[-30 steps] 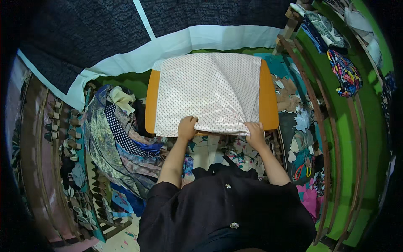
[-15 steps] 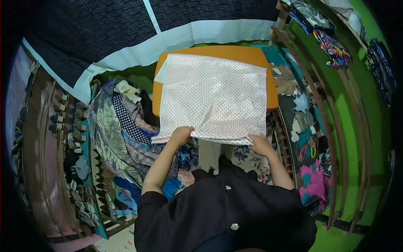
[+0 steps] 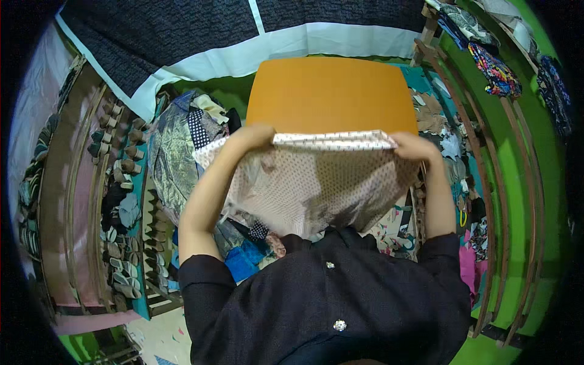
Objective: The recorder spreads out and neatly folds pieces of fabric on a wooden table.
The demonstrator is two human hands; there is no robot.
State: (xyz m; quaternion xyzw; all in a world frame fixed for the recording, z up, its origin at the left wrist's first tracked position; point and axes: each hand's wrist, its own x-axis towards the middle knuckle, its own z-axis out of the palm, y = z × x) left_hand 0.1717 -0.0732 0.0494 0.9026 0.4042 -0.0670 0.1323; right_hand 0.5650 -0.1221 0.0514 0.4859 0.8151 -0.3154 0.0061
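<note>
A pale pink cloth [image 3: 316,182] with small dark dots hangs between my two hands, its folded upper edge lifted and the rest draping down toward my lap. My left hand [image 3: 255,137] grips that edge near its left end, where a corner of fabric sticks out past the wrist. At the other end my right hand [image 3: 413,147] is closed on the same edge. Just beyond the cloth lies the orange tabletop [image 3: 331,91], its surface now uncovered. My fingers are partly blurred and partly hidden by the fabric.
A heap of mixed fabrics [image 3: 176,158] lies left of the table. Wooden racks with shoes [image 3: 125,243] stand farther left. On the right are wooden rails [image 3: 480,164], some with folded clothes [image 3: 496,70], and scattered scraps [image 3: 450,146]. A dark curtain [image 3: 201,30] hangs behind.
Both hands have risen and moved away from my body, lifting the cloth's edge. The cloth, earlier spread over the orange tabletop, now hangs in front of it.
</note>
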